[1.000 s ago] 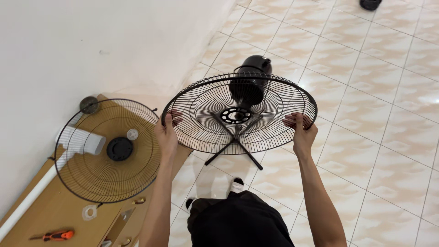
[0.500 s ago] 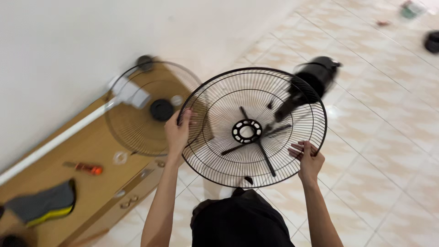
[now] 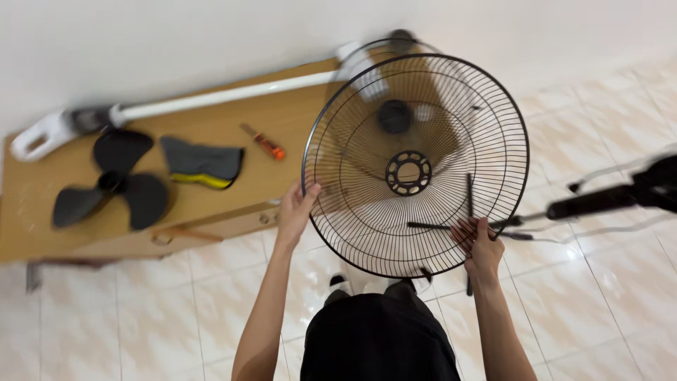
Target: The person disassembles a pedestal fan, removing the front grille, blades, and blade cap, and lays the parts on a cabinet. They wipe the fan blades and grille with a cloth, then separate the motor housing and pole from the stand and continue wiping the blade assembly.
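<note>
From the head view, I'm looking down at both hands holding a round black wire fan grille (image 3: 416,166) up in front of me, its face turned toward the camera. My left hand (image 3: 296,208) grips the rim at the lower left, fingers (image 3: 311,190) curled narrow around the outer ring. My right hand (image 3: 481,243) has the rim at the lower right — fingers (image 3: 467,229) wrapped over the wires, closed on the grille. The grille hangs in the air, partly over the right end of the wooden worktop (image 3: 211,134) and partly over the tiled floor (image 3: 599,282), touching neither that I can see.

Through the wires I can make out a second grille (image 3: 395,49) lying on the worktop behind, with a dark hub at its middle, though it is blurred. On the worktop to the left lie a black three-bladed fan propeller (image 3: 106,185), a grey and yellow cloth or glove (image 3: 201,162) just beside it, and a small orange-handled screwdriver (image 3: 262,142) near the cloth. A white pole (image 3: 211,97) runs along the back edge by the wall.

At the right, well apart from the worktop, a black fan stand (image 3: 606,199) stretches across the floor — blurred, so I cannot tell more. My dark trousers (image 3: 377,339) fill the bottom centre.
</note>
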The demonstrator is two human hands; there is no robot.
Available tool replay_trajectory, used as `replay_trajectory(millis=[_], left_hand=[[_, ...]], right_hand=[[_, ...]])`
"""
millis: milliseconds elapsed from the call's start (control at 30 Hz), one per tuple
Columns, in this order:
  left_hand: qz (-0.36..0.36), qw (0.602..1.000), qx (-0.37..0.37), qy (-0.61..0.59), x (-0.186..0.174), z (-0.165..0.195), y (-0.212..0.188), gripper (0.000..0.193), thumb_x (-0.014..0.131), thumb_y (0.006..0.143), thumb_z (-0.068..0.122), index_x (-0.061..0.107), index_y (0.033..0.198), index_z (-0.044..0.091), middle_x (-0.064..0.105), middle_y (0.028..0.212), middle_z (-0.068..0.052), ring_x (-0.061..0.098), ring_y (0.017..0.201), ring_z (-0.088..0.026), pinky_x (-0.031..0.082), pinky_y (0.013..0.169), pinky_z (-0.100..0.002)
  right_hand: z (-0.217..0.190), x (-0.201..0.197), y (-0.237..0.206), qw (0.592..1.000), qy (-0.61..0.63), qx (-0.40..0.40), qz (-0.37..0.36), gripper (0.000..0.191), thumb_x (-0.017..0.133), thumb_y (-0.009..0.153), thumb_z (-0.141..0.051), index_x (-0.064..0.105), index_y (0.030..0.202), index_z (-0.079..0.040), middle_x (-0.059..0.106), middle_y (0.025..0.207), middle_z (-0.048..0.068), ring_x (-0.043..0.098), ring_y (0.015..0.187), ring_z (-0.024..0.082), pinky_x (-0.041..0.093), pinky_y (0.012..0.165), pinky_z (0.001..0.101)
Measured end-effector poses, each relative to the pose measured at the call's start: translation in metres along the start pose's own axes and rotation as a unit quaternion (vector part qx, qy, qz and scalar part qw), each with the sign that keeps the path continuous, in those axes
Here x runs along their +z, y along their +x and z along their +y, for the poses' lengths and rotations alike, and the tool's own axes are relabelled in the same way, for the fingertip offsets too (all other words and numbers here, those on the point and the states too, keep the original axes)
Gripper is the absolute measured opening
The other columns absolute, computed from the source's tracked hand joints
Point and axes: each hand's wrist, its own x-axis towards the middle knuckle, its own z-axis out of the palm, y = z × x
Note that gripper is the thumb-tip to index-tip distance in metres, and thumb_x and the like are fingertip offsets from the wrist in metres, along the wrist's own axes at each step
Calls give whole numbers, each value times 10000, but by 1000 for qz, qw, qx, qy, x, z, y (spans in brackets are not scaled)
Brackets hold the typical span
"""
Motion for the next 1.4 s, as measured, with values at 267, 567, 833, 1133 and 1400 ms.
replay_trajectory(millis=[267,567,833,1133,1400], left_hand=[[121,990,-60,-51,-127,9,-84,459,650,995,210,548,1397,12,722,1227,-113,729,991,-203,592,755,-326],[332,911,-140,-201,-215,9,-98,430,603,986,102,488,1400,126,731,1128,-204,753,786,-298,638,657,-387],[455,860,-113,-203,-290,12,-61,426,648,965,45,525,1368,105,749,1080,-232,737,720,-310,620,602,-387],[551,791,-135,-229,-334,61,-18,454,666,949,62,523,1378,99,746,1099,-219,752,790,-322,639,666,-399],[599,759,-114,-227,-334,82,-4,466,651,941,62,517,1387,90,726,1124,-229,756,817,-339,641,680,-407]], right_hand=[[71,132,-43,987,-73,80,-116,397,471,1095,-312,572,1165,65,703,1115,241,737,948,368,644,811,462],[151,262,-55,960,-104,124,-228,340,524,1064,-264,569,1151,61,689,1116,225,739,937,354,653,801,477],[186,393,-47,925,-147,195,-290,679,306,1088,-595,629,1140,0,700,1119,231,708,925,306,577,842,435],[238,539,-13,811,-231,6,-537,427,414,1051,-279,585,1281,37,694,1253,188,676,1161,323,516,1046,453],[268,647,-28,647,-362,-97,-664,347,514,984,-195,611,1238,21,708,1146,175,690,1052,319,532,937,419]])
